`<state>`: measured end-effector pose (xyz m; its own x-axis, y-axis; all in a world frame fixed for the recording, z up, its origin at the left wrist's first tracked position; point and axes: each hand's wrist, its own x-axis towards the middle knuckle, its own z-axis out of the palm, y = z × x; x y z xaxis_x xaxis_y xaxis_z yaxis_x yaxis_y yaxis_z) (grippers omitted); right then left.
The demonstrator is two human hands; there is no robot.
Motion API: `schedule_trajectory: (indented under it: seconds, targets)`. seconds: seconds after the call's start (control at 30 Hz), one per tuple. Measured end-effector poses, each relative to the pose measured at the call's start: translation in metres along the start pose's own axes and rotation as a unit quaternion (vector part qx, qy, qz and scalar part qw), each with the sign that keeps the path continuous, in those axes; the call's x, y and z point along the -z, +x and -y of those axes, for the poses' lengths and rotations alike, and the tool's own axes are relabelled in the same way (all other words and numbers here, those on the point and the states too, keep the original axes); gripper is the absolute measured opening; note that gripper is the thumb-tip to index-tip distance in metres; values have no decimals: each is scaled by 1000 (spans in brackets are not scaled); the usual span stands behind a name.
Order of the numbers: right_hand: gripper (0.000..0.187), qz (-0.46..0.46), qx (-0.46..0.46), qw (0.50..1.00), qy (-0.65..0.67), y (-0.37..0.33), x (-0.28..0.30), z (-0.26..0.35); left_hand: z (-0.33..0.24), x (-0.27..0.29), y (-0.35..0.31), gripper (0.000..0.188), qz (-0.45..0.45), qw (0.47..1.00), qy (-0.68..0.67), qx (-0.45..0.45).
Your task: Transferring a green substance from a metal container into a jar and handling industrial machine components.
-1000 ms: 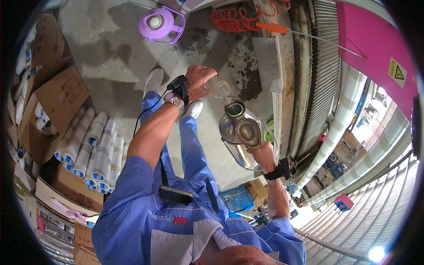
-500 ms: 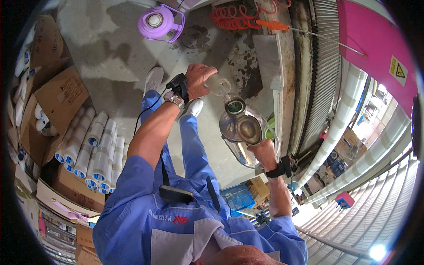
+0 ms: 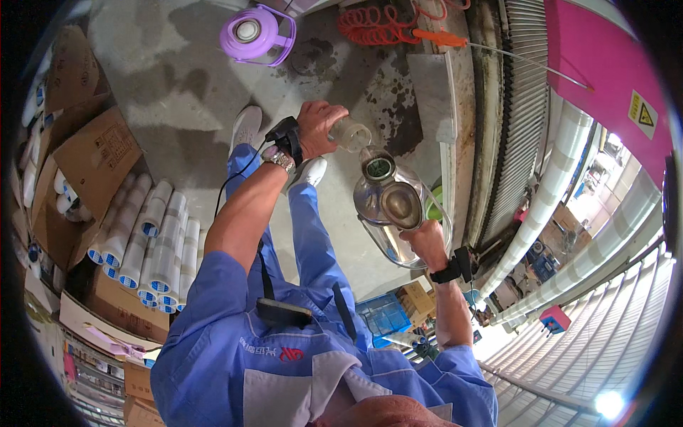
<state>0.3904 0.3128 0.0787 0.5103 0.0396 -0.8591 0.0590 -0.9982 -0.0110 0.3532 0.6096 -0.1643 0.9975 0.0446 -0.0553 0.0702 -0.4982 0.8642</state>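
My left hand [image 3: 321, 128] is wrapped round a clear cup [image 3: 351, 135], which tilts with its mouth to the right. Close by that mouth is the spout end of a shiny metal kettle [image 3: 380, 198]; whether liquid passes between them is too small to tell. On the kettle's top, a round opening shows something green inside, with a rounded metal lid-like part [image 3: 402, 206] beside it. My right hand [image 3: 428, 245] is closed at the kettle's right side, gripping its handle, most of which the fingers hide. The kettle is tilted toward the cup.
A purple lidded pot [image 3: 249, 32] with a handle stands on the wet-stained floor. A coiled red air hose [image 3: 377, 27] lies at the machine's edge. Clear film rolls [image 3: 163, 245] and open cardboard boxes [image 3: 99, 153] are on the left. A blue crate [image 3: 384, 315] sits near my right side.
Both hands keep their hold on the cup and the kettle. The kettle and my right hand have shifted very slightly; the cup stays almost in place.
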Motion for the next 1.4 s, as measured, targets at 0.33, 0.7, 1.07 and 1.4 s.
schedule_trajectory:
  seconds: [0.33, 0.7, 1.07, 1.4]
  targets:
    - [34, 14, -39, 999, 9, -3, 8, 19, 3, -2, -2, 73, -23, 1000, 6, -17]
    - [32, 1, -87, 995, 55, -5, 12, 29, 4, -3, 1, 76, -25, 1000, 3, -8]
    - [34, -11, -69, 996, 52, -7, 6, 24, 9, -9, -1, 77, -31, 999, -7, -9]
    - [34, -14, -28, 998, 46, -5, 1, 15, 8, -13, 0, 76, -44, 999, -15, -17]
